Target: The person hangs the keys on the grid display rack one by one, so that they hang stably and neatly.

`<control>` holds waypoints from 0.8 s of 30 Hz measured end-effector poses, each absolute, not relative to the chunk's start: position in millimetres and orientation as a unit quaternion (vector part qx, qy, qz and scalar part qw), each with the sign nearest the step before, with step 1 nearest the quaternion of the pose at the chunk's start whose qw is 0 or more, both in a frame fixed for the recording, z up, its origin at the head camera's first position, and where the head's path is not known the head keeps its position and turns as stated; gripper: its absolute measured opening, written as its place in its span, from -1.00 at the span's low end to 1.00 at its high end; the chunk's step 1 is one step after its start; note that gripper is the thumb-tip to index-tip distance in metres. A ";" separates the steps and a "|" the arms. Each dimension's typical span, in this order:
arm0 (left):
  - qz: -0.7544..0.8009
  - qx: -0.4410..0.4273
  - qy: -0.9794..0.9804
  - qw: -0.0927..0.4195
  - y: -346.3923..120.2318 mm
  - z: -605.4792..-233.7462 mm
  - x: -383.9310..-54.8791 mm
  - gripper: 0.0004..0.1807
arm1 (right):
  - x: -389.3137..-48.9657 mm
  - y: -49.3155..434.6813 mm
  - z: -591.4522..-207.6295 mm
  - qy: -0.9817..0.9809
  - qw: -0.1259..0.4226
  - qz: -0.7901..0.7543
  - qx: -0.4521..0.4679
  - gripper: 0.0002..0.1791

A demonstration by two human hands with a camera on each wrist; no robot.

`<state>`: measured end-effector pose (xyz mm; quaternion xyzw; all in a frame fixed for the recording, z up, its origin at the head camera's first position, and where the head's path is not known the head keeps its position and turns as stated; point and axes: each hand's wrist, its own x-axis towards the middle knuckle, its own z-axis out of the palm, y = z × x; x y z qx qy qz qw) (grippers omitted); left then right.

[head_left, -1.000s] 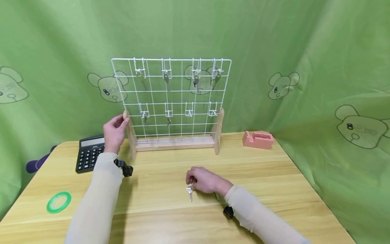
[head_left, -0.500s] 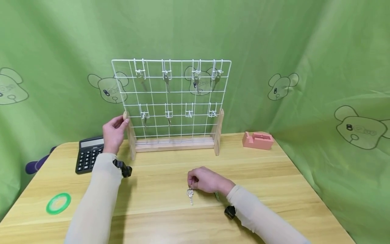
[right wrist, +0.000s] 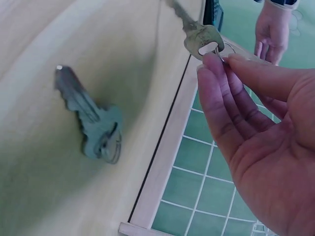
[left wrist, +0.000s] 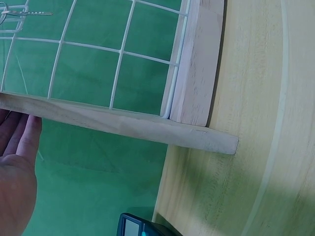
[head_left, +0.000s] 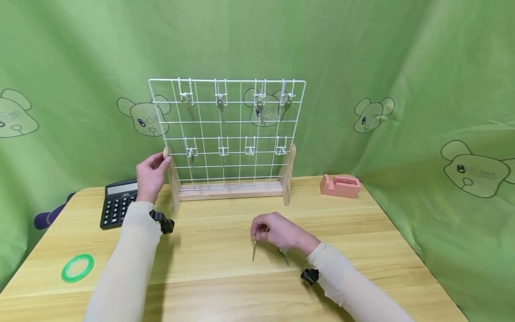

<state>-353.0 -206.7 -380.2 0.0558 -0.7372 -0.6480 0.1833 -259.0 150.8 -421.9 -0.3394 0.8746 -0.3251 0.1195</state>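
My right hand (head_left: 281, 231) pinches a metal key (right wrist: 203, 38) by its small ring, between thumb and fingertips. The key hangs just above the table, its blade pointing down in the head view. A second key (right wrist: 101, 129) with a ring lies on the table beneath the right wrist. My left hand (head_left: 150, 178) grips the top of the left wooden post (head_left: 173, 179) of a white wire grid rack (head_left: 227, 81). Keys hang from the hooks in the upper row. In the lower row, keys hang on the two left hooks; the two right hooks (head_left: 250, 151) show none.
A black calculator (head_left: 114, 210) lies behind the left forearm. The green ring-shaped roll (head_left: 78, 268) lies at the left of the table (head_left: 217, 295). At the back right stands a pink tape dispenser (head_left: 341, 186). Green curtains (head_left: 330, 53) close off the back and sides.
My right hand has lifted the key and shifted slightly right and away from me. The key has turned edge-on, and more of the second key shows. My left hand stays on the post.
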 end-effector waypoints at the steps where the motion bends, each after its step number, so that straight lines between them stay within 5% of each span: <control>1: -0.649 0.056 -0.737 0.182 -206.5 -380.1 -352.8 -0.48 | -258.7 151.1 -420.4 0.875 0.116 -0.326 -0.338 -0.86; 24: -0.650 0.060 -0.736 0.178 -206.0 -381.2 -352.4 -0.44 | -270.4 156.0 -396.7 0.879 0.064 -0.368 -0.296 -0.89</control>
